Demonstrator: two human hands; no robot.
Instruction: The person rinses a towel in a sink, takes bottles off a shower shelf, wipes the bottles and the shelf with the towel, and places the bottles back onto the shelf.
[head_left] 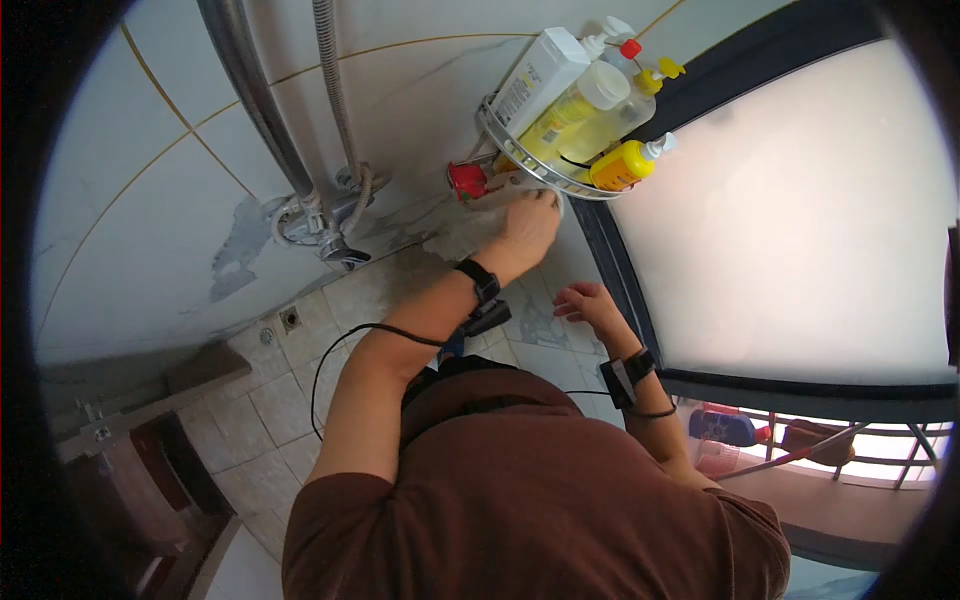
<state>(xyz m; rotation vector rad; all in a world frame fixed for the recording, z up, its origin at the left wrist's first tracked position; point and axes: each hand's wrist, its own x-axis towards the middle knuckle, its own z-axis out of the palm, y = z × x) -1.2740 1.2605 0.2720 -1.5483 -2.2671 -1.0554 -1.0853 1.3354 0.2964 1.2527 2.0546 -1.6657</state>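
Note:
My left hand reaches up to the wall just below the metal corner shelf. Its fingers are curled in, and a bit of something white shows at their edge, too little of it to name. A red object hangs on the wall to the left of that hand. Lower and to the right, my right hand is held in the air, fingers loosely bent and apart, with nothing in it. Both wrists carry black strapped devices with cables.
On the shelf stand a white pump bottle, a yellow-capped bottle and a small yellow pump bottle. A shower mixer tap sticks out at left. A frosted window is at right, with a blue bottle below it.

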